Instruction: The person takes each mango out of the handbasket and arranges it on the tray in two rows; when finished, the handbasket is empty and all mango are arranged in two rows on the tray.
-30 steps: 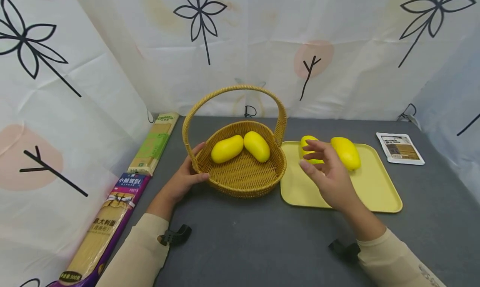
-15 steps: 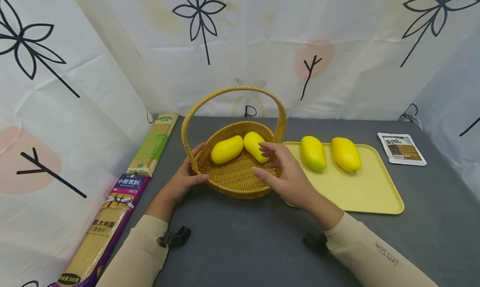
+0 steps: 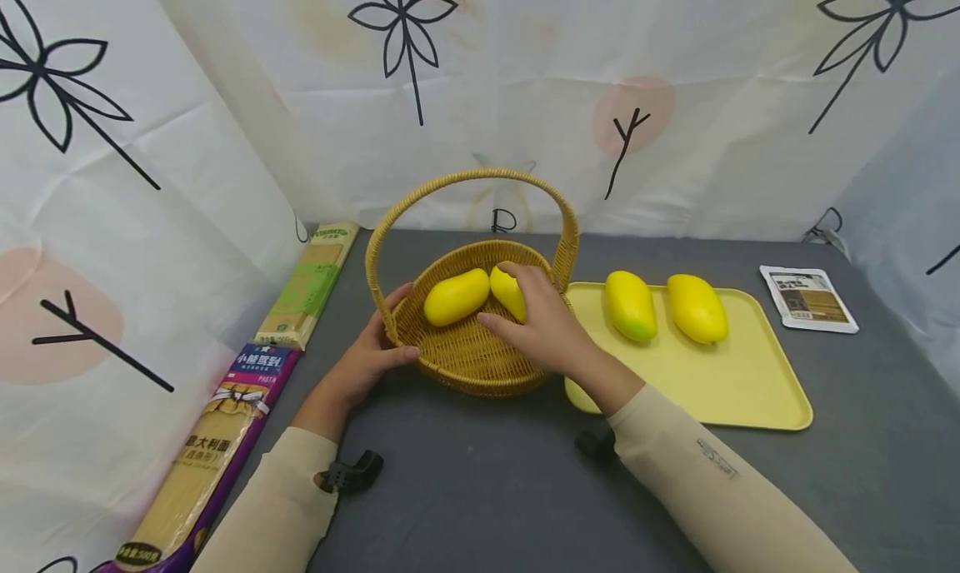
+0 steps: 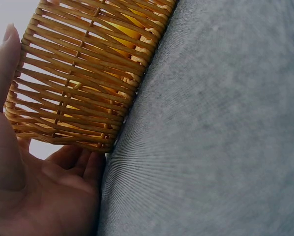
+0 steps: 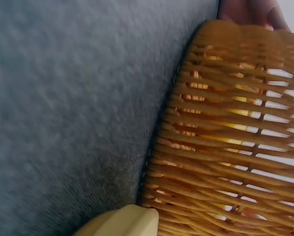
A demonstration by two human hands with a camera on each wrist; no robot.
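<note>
A wicker basket [image 3: 468, 356] with a tall arched handle stands on the grey table, two yellow mangoes inside. My left hand [image 3: 363, 356] holds its left side, thumb at the front and fingers behind; the left wrist view shows the fingers against the woven wall [image 4: 83, 73]. Over the basket's right rim reaches my right hand [image 3: 543, 319], its fingers and thumb spread around the right mango [image 3: 507, 291] and partly covering it. The left mango [image 3: 456, 296] lies beside it, untouched. In the right wrist view the basket's wall [image 5: 225, 137] hides the right hand's fingertips.
Right of the basket a yellow tray [image 3: 735, 381] carries two more mangoes [image 3: 630, 305], partly behind the right forearm. A white packet [image 3: 808, 298] lies at the far right. Pasta packs [image 3: 217, 448] line the left edge, and a patterned curtain [image 3: 480, 82] closes off the back.
My right hand has moved left from over the tray into the basket, down to the right mango. The left hand and the basket stay in place.
</note>
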